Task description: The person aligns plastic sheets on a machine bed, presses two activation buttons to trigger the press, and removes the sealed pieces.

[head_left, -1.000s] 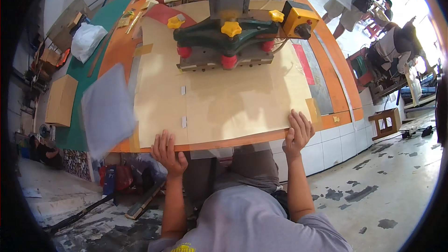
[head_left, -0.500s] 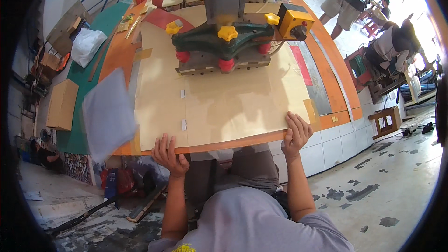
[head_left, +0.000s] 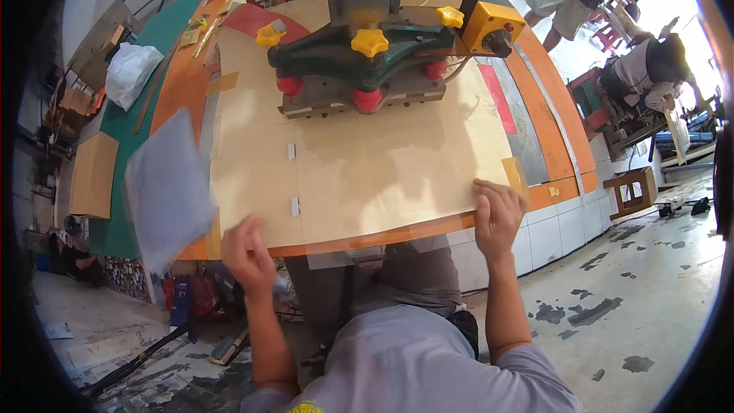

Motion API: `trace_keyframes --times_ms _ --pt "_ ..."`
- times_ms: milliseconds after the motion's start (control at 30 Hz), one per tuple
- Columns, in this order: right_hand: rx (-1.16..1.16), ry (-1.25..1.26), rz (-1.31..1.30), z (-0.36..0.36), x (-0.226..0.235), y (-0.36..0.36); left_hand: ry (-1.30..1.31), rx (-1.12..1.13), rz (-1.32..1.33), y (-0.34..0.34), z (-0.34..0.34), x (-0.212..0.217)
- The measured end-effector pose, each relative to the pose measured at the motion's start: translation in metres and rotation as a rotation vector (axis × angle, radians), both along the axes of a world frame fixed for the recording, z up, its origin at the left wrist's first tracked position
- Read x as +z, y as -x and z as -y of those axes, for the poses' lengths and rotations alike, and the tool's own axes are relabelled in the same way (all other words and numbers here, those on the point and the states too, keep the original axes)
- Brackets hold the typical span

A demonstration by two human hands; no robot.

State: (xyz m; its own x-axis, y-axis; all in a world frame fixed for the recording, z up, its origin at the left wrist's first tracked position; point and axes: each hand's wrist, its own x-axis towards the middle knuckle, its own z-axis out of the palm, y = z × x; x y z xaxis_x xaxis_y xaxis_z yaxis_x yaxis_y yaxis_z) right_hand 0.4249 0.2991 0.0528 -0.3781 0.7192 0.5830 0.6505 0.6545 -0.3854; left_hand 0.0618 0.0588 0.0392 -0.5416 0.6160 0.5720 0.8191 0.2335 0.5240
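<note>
A pale cream board [head_left: 252,176] lies on an orange table [head_left: 183,99], under a press head [head_left: 359,53] with yellow star knobs and red feet. Past the near edge sticks a strip of clear plastic sheet [head_left: 330,261]; how far it reaches over the board is hard to see. My left hand [head_left: 248,254] is at the near left corner of the board, fingers loosely bent, nothing visible in them. At the near right corner, beside a tan tape strip [head_left: 515,176], my right hand [head_left: 500,213] rests with loosely bent fingers, fingertips at the board's surface.
A stack of clear plastic sheets [head_left: 170,191] lies left of the board. Beyond are a cardboard box [head_left: 94,176] and a white plastic bag [head_left: 131,75] on a green surface. A yellow control box [head_left: 489,21] flanks the press. Other people [head_left: 664,69] are at the right.
My left hand has come off the near edge and moved left, its fingers more bent. My right hand has shifted slightly right. The view has shifted a little.
</note>
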Motion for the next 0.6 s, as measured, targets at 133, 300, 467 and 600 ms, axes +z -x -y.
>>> trace_keyframes --times_ms 133,300,467,600 --pt "0.06 0.143 0.109 -0.049 0.026 0.013 0.138 0.009 0.079 0.034 -0.04 0.042" --pt "0.176 0.234 0.35 -0.134 0.022 0.049 0.408 -0.114 0.266 0.074 -0.111 0.058" --pt "0.23 0.419 0.31 -0.183 0.005 0.088 0.293 -0.186 -0.089 0.118 -0.16 0.0" --pt "0.232 0.407 0.216 -0.173 -0.004 0.089 0.308 -0.216 -0.123 0.109 -0.171 -0.017"
